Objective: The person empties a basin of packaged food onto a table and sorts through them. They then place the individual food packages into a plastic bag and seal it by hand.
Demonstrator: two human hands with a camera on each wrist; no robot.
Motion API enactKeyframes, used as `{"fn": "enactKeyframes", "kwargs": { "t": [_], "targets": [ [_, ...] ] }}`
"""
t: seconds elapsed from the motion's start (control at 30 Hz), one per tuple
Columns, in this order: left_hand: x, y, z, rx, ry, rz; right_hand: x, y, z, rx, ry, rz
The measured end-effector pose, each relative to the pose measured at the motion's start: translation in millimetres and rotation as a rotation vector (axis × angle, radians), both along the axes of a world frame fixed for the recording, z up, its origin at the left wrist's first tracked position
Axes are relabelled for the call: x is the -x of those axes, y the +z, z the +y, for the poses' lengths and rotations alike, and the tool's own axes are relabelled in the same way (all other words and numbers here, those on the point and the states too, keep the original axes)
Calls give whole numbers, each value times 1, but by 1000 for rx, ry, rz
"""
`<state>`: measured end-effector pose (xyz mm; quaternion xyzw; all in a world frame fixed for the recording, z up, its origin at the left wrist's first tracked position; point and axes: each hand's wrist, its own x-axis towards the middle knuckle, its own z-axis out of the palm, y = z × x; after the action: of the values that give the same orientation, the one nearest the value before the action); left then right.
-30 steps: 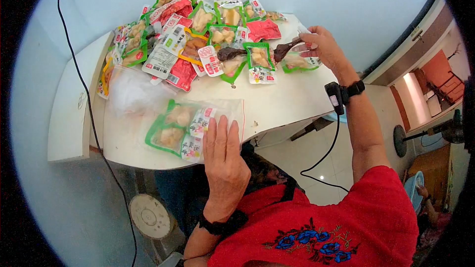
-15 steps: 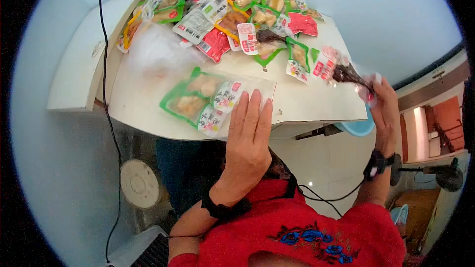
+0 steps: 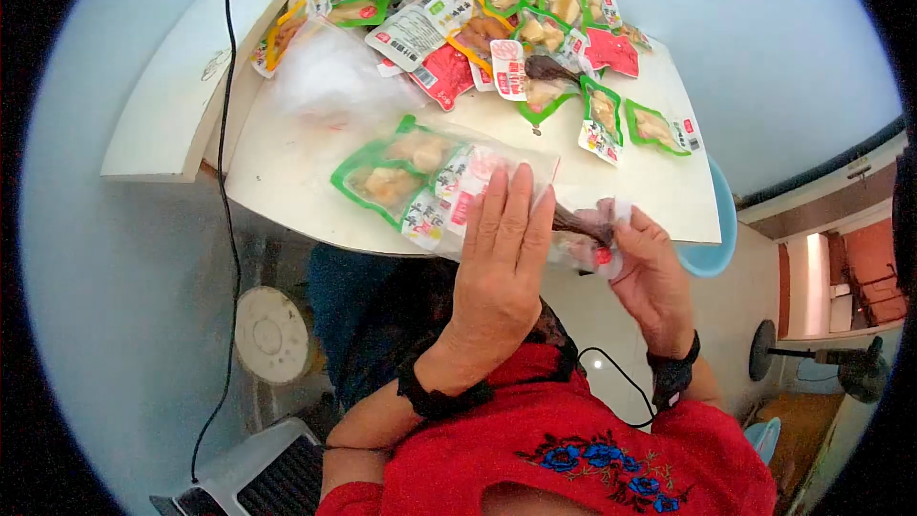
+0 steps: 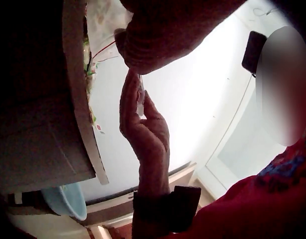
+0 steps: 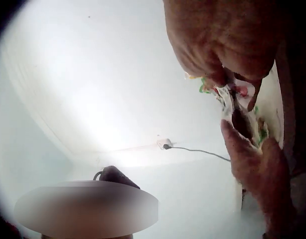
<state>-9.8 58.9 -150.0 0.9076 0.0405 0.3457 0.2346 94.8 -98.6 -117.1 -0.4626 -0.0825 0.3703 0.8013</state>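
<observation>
A clear plastic bag (image 3: 549,164) holds green-edged snack packets (image 3: 392,172) at the table's front edge. My left hand (image 3: 497,272) grips its mouth, straight fingers over the top; in the right wrist view the thumb of this left hand (image 5: 265,167) lies on the other side. My right hand (image 3: 654,272) pinches the end of a vacuum-packed dark drumstick (image 3: 585,227). The drumstick's other end goes in behind my left fingers, and a red-and-white label shows through the bag there. In the left wrist view the right hand (image 4: 143,124) meets the left hand from below.
A heap of packets (image 3: 458,29) covers the table's back. One green-edged packet (image 3: 659,127) lies apart at the right. Crumpled clear bags (image 3: 334,76) sit at the left. A black cable (image 3: 229,191) hangs down the left side, and a blue basin (image 3: 721,229) stands beyond the table's right edge.
My right hand has picked the drumstick packet off the table's right side and brought it to the bag's mouth. The left hand stays on the bag; the head view has shifted.
</observation>
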Motion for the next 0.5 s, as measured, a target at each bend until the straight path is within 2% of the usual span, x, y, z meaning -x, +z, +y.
{"fn": "enactKeyframes", "kwargs": {
  "t": [0.13, 0.27, 0.5],
  "targets": [
    [2, 3, -1, -3, 22, 16, 11, -9, 28, -82, 99, 75],
    [3, -3, -4, 55, -5, -11, 21, -4, 60, -72, 111, 154],
    [7, -3, 2, 73, -48, -10, 25, -21, 91, -206, 144, 214]
  ]
}}
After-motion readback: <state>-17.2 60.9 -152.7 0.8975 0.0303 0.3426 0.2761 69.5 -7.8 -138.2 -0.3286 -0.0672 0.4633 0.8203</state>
